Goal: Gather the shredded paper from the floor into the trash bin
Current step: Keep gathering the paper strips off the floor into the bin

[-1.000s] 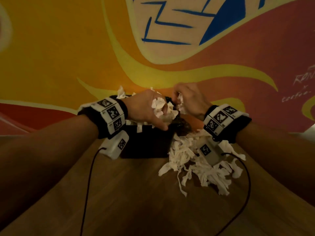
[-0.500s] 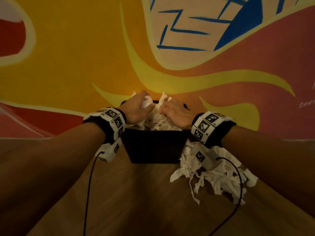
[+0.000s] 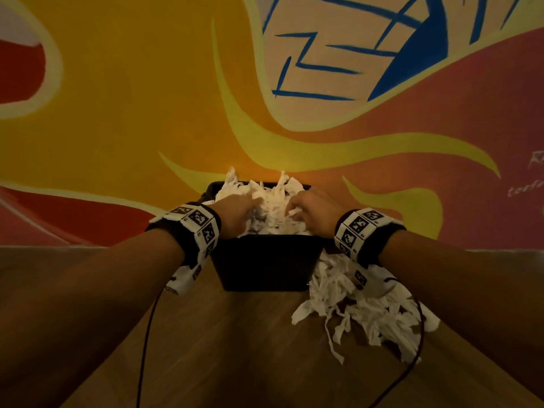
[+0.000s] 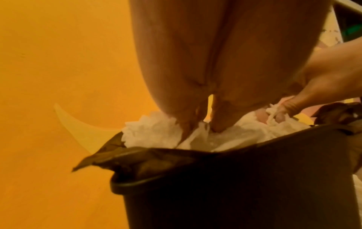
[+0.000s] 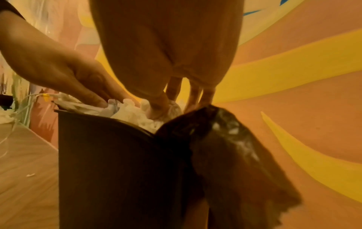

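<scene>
A black trash bin [image 3: 266, 267] stands against the painted wall, heaped with white shredded paper [image 3: 269, 198]. My left hand [image 3: 245, 209] lies on the heap's left side; in the left wrist view its straight fingers [image 4: 219, 122] push down into the paper. My right hand [image 3: 298, 212] presses the heap's right side, with its thumb and fingers [image 5: 158, 108] sunk in the strips. Neither hand holds a clump. More shredded paper [image 3: 362, 312] lies in a pile on the wooden floor, right of the bin and under my right forearm.
A dark bin liner [image 5: 225, 142] hangs crumpled over the bin's rim [image 4: 245, 151]. The orange, yellow and red mural wall [image 3: 132, 113] rises right behind the bin. Wrist-camera cables [image 3: 144, 348] trail over the floor. A small paper scrap [image 5: 30, 175] lies left of the bin.
Both hands held paper clumps above the bin a second ago. They have since come down into the bin, let go, and now press on the heap.
</scene>
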A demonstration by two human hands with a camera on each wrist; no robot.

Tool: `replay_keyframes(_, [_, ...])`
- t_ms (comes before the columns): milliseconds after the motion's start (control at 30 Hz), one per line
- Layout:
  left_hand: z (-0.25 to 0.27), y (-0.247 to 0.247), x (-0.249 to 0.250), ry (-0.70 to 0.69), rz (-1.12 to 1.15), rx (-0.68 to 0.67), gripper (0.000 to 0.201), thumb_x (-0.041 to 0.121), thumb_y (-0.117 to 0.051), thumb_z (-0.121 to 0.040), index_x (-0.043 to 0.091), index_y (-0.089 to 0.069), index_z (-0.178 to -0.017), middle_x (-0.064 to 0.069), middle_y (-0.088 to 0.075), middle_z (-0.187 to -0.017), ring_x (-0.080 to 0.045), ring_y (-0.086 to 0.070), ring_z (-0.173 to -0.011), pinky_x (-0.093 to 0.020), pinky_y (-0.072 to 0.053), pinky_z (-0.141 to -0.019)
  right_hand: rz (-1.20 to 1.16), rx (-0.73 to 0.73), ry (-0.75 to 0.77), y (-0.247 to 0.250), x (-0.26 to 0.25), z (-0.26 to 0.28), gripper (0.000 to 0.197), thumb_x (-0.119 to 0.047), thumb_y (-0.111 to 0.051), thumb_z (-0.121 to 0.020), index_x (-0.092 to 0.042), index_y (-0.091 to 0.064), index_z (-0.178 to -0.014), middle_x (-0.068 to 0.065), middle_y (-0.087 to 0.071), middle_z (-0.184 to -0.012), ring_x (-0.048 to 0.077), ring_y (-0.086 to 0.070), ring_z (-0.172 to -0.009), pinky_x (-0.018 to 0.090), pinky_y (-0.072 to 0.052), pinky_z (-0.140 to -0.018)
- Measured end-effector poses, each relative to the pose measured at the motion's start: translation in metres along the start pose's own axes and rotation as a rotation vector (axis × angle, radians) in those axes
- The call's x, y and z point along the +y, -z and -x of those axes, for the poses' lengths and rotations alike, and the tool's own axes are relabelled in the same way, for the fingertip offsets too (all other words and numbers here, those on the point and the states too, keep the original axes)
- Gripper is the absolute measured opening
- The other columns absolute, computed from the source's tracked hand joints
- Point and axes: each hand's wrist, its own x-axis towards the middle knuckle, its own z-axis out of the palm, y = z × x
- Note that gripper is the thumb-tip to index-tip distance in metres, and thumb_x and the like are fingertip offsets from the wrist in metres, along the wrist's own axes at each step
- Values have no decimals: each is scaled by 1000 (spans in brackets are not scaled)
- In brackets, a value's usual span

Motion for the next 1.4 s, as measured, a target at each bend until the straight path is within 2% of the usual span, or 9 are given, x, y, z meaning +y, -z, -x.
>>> replay_keyframes(200, [2, 4, -9, 13, -98, 339, 31, 36, -69, -86, 25, -63, -115, -2, -56, -117, -27, -48, -110, -40, -46, -87, 41, 9, -19, -4, 2, 0, 34, 6, -50, -93, -8, -63, -121, 12, -65, -116, 27, -57, -107, 24, -41, -76])
replay_keyframes(333, [-1, 2, -4, 81, 17, 436, 10, 24, -74, -82, 15, -72, -87, -8, -65, -98, -27, -59, -93, -33, -47, -73, -52, 212, -19, -10, -1, -4, 19, -7, -62, -90, -7, -65, -109, 13, -56, -113, 28, -52, -103, 19, -27, -69])
replay_keyframes(433, [-6, 4, 3, 128, 58, 370, 20, 17, -73, -83, 10, -62, -68, -15, -66, -86, -28, -59, -79, -33, -49, -72, -101, 242, 11, -12, -5, -9, 16, -16, -66, -88, -11, -67, -104, 9, -59, -108, 24, -58, -92, 27, -43, -80])
replay_keyframes(633, [-16, -3, 13, 172, 29, 226, 17, 12, -61, -88, 8, -55, -74, -16, -62, -96, -31, -58, -94, -41, -51, -88, -121, 61, 73, -20, -7, -6, 22, -21, -57, -93, -13, -74, -103, 4, -73, -102, 16, -65, -91, 31, -52, -84])
replay_keyframes(833, [-18, -9, 19, 206, 49, -75, 38, 28, -46, -97, 14, -40, -62, -26, -53, -83, -31, -58, -81, -27, -34, -52, 61, -223, -17, -28, -14, -10, 42, -44, -31, -96, -24, -67, -106, 7, -67, -102, 28, -59, -93, 44, -48, -87])
replay_keyframes(1067, [-22, -7, 39, 210, 57, -313, 38, 34, -27, -104, 7, -53, -115, -10, -51, -111, -27, -53, -112, -29, -35, -81, 58, -311, -49, -22, -16, -14, 35, -34, -24, -104, -15, -53, -97, 13, -62, -112, 29, -56, -94, 38, -42, -80])
replay_keyframes(1167, [-15, -4, 40, 174, 56, -273, 33, 33, -30, -104, 9, -53, -105, -8, -53, -105, -20, -54, -93, -27, -38, -74, -7, -259, -36, -24, -9, -11, 34, -37, -34, -99, -16, -56, -84, 11, -65, -100, 28, -57, -86, 36, -41, -75])
replay_keyframes(1300, [5, 17, 31, 80, 48, -64, 33, 26, -47, -98, 10, -53, -70, -8, -53, -72, -18, -42, -58, -27, -38, -57, -105, -70, 48, -25, 2, 1, 30, -30, -45, -95, -19, -64, -115, 6, -63, -117, 24, -57, -105, 38, -47, -89])
replay_keyframes(1400, [22, 37, 20, 18, 106, 216, 13, 17, -60, -90, 9, -69, -87, -5, -62, -91, -19, -56, -75, -32, -50, -70, -156, 4, 74, -25, 9, 10, 28, -34, -45, -95, -22, -55, -118, 4, -56, -121, 22, -52, -109, 37, -44, -89])
